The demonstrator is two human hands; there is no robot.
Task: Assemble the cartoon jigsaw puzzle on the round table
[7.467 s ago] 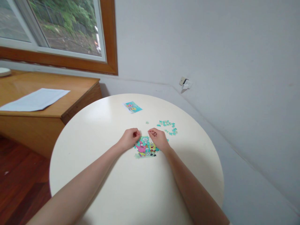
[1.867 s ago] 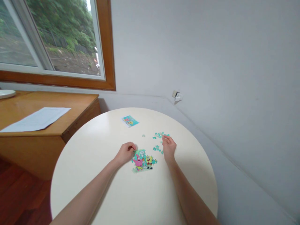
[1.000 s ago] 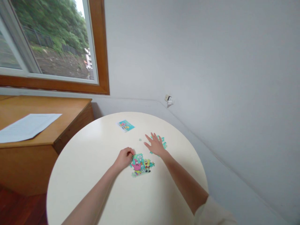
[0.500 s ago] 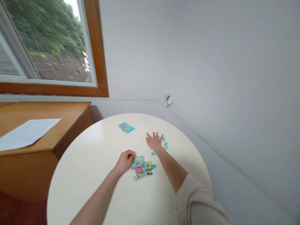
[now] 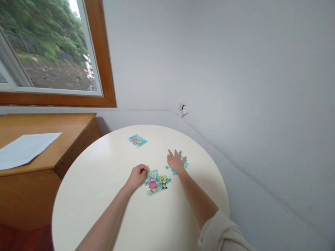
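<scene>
A partly built cartoon jigsaw puzzle (image 5: 157, 181) lies on the round cream table (image 5: 104, 181). My left hand (image 5: 136, 176) rests curled at the puzzle's left edge, fingertips touching its upper left corner. My right hand (image 5: 177, 161) lies flat with fingers spread over the loose teal pieces (image 5: 185, 164) just right of and beyond the puzzle. A few pieces show around the fingers; others are hidden under the palm.
A small picture card (image 5: 137, 140) lies farther back on the table. A wooden desk (image 5: 47, 139) with a white sheet of paper (image 5: 23, 150) stands to the left under a window. The wall with a small socket (image 5: 182, 108) runs close behind and to the right.
My right hand left the puzzle, reached to the loose pieces, opened flat and now slides slightly back over them. My left hand stays at the puzzle's left edge. The camera turned slightly right.
</scene>
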